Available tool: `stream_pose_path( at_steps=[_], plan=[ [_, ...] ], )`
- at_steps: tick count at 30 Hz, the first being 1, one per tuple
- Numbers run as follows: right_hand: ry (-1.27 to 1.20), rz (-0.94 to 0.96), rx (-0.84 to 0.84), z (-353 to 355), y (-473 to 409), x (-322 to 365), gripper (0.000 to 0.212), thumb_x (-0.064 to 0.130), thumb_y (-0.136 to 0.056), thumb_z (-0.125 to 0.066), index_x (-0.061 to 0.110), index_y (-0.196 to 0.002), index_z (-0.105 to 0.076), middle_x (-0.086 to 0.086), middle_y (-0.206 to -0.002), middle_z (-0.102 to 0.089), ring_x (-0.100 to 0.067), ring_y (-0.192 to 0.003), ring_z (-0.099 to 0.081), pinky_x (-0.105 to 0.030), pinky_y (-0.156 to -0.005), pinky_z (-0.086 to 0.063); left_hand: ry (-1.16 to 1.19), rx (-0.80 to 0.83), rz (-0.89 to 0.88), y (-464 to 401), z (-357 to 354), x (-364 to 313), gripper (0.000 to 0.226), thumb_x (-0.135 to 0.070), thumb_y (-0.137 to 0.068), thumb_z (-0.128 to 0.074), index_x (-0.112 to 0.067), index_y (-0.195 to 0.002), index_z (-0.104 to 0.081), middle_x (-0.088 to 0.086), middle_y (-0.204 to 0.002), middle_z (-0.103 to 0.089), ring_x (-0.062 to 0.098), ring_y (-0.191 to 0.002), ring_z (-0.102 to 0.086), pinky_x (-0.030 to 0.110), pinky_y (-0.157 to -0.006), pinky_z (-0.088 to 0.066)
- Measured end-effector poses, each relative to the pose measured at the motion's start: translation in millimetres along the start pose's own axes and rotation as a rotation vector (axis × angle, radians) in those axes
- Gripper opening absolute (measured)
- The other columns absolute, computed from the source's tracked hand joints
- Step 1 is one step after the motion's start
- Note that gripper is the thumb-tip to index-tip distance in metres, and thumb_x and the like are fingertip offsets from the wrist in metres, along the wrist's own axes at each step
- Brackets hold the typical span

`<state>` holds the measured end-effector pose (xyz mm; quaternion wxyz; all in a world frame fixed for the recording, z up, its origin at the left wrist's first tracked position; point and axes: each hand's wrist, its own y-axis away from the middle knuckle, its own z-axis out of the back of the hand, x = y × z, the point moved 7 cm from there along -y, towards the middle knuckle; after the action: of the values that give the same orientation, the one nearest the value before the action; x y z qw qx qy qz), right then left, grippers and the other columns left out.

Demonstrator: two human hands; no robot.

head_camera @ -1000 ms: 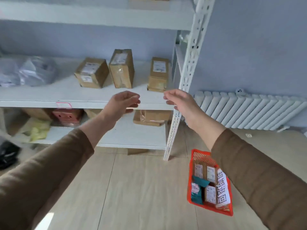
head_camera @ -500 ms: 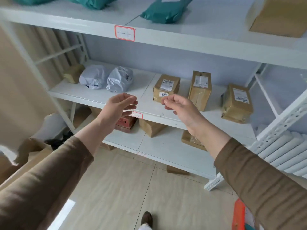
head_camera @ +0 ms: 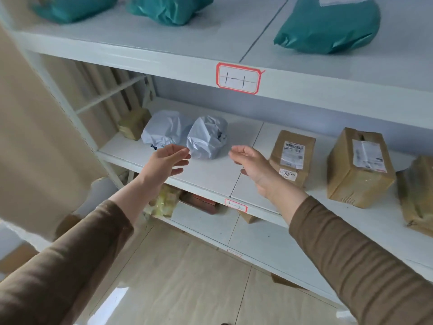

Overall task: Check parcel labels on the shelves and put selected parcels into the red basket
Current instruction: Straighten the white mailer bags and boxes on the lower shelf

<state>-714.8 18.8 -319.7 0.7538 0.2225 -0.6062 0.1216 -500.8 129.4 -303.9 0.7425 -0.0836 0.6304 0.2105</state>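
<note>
Parcels sit on the middle shelf [head_camera: 210, 174]: two grey plastic-wrapped parcels [head_camera: 207, 139] at 12 o'clock from the hands, and a labelled cardboard box [head_camera: 291, 158] at 3 o'clock, just beside the right hand [head_camera: 251, 165]. The left hand [head_camera: 165, 163] and the right hand are both released, fingers loosely spread, grasping nothing, either side of the nearer grey parcel.

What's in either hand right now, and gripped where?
Nothing. Left hand and right hand are both open and empty, reaching toward the grey bagged parcel without touching it.

Teal parcels [head_camera: 328, 24] cropped by top edge
</note>
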Motion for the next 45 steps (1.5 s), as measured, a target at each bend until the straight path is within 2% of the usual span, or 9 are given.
stream_pose_path(
  at_steps=[10, 16, 21, 25, 30, 36, 40, 43, 45],
  plan=[
    [-0.154, -0.207, -0.122, -41, -126, -22, 0.065, 0.039, -0.096, -0.067, 0.023, -0.153, -0.041, 0.003, -0.154, -0.046, -0.019, -0.141, -0.042, -0.036, -0.103, -0.039, -0.062, 0.125, 0.074, -155, 31, 37, 0.033, -0.014, -0.102, -0.064, -0.015, -0.135, -0.06, 0.004, -0.139, -0.062, 0.022, -0.131, -0.054, 0.037, -0.113, -0.042],
    [-0.164, -0.306, -0.333, -71, -186, -34, 0.067, 0.034, -0.099, -0.065, 0.015, -0.155, -0.033, -0.001, -0.137, -0.048, -0.017, -0.119, -0.046, -0.032, -0.099, -0.037, -0.056, 0.262, 0.183, -245, 46, 68, 0.086, -0.04, -0.072, -0.076, -0.015, -0.151, -0.05, 0.002, -0.152, -0.047, 0.023, -0.139, -0.046, 0.043, -0.122, -0.034],
    [-0.281, -0.433, -0.457, -93, -209, -57, 0.088, 0.041, -0.094, -0.07, 0.03, -0.162, -0.015, 0.001, -0.154, -0.043, -0.025, -0.139, -0.042, -0.044, -0.099, -0.038, -0.085, 0.464, 0.292, -292, 22, 95, 0.095, -0.05, -0.071, -0.081, -0.031, -0.155, -0.041, -0.001, -0.15, -0.052, 0.023, -0.138, -0.047, 0.043, -0.117, -0.038],
    [-0.273, -0.432, -0.41, -113, -209, -55, 0.048, 0.038, -0.101, -0.059, 0.025, -0.144, -0.043, 0.002, -0.131, -0.051, -0.023, -0.122, -0.047, -0.047, -0.104, -0.038, -0.021, 0.599, 0.299, -284, -1, 92, 0.034, -0.018, -0.102, -0.062, -0.017, -0.134, -0.051, -0.008, -0.116, -0.064, 0.01, -0.105, -0.059, 0.02, -0.078, -0.044],
    [-0.385, -0.369, -0.571, -115, -184, -56, 0.044, 0.037, -0.096, -0.068, 0.02, -0.13, -0.046, -0.007, -0.131, -0.062, -0.021, -0.094, -0.062, -0.043, -0.083, -0.054, 0.079, 0.628, 0.235, -259, 0, 87, 0.023, -0.022, -0.098, -0.069, -0.016, -0.119, -0.061, -0.002, -0.11, -0.068, 0.013, -0.097, -0.063, 0.024, -0.076, -0.042],
    [-0.605, -0.277, -0.64, -109, -114, -76, 0.036, 0.032, -0.096, -0.069, 0.02, -0.124, -0.05, 0.001, -0.108, -0.066, -0.017, -0.093, -0.066, -0.036, -0.079, -0.054, 0.072, 0.624, -0.004, -197, 16, 72, 0.029, -0.036, -0.097, -0.07, -0.027, -0.125, -0.067, -0.018, -0.127, -0.057, -0.012, -0.115, -0.055, 0.013, -0.101, -0.041],
    [-0.85, -0.207, -0.563, -117, -69, -99, 0.028, 0.032, -0.098, -0.065, 0.022, -0.123, -0.057, -0.003, -0.113, -0.069, -0.02, -0.099, -0.067, -0.042, -0.092, -0.048, -0.192, 0.613, -0.313, -155, 26, 69, 0.042, -0.057, -0.088, -0.073, -0.057, -0.129, -0.065, -0.026, -0.164, -0.027, 0.001, -0.155, -0.019, 0.05, -0.128, -0.02],
    [-0.94, -0.177, -0.523, -126, -44, -108, 0.038, 0.033, -0.098, -0.063, 0.022, -0.134, -0.06, -0.004, -0.116, -0.07, -0.022, -0.106, -0.065, -0.047, -0.103, -0.046, 0.093, 0.629, -0.241, -117, 26, 62, 0.045, -0.038, -0.089, -0.08, -0.045, -0.131, -0.067, -0.017, -0.166, -0.022, 0.002, -0.154, -0.024, 0.016, -0.098, -0.053],
    [-0.911, -0.158, -0.539, -129, -30, -102, 0.031, 0.031, -0.099, -0.062, 0.023, -0.129, -0.06, -0.004, -0.114, -0.069, -0.022, -0.101, -0.065, -0.045, -0.095, -0.051, 0.174, 0.517, -0.232, -102, 29, 60, 0.061, -0.046, -0.083, -0.082, -0.044, -0.138, -0.058, -0.015, -0.162, -0.023, 0.002, -0.151, -0.027, 0.009, -0.099, -0.047]
  ],
)
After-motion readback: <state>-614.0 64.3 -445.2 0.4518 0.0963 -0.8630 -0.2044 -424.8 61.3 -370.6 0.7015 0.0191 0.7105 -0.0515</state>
